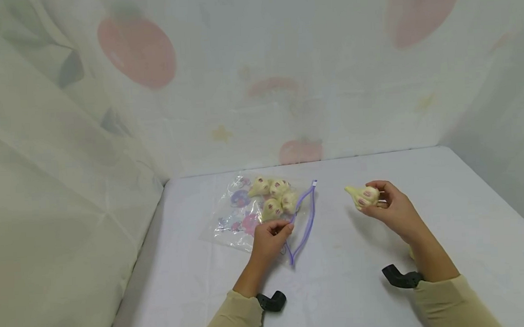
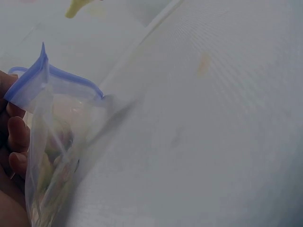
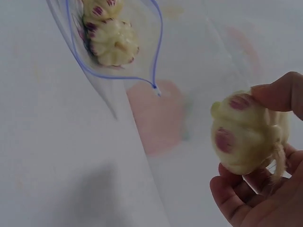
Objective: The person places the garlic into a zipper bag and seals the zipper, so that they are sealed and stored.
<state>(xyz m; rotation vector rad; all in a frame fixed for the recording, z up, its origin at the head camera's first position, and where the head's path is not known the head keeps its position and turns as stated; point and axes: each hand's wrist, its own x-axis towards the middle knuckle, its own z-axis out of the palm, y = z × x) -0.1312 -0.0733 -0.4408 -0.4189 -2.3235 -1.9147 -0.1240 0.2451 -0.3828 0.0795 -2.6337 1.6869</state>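
My left hand [image 1: 267, 241] pinches the near side of the mouth of a clear zip bag [image 1: 308, 230] with a purple zip edge. The bag lies on the table with its mouth gaping to the right. Several cream garlic bulbs [image 1: 272, 208] with purple patches lie inside it. To the right of the bag, above the table, my right hand [image 1: 393, 209] holds another garlic bulb [image 3: 241, 132] between thumb and fingers. Its stem points left toward the bag, and a bit of string [image 3: 279, 163] hangs from it on the hand's side.
A white cloth covers the table [image 1: 338, 296]. A small yellowish piece [image 1: 411, 252] shows beside my right forearm, mostly hidden by it. Black wrist mounts [image 1: 272, 302] sit at both cuffs. Printed curtains [image 1: 224, 101] stand behind and to the sides.
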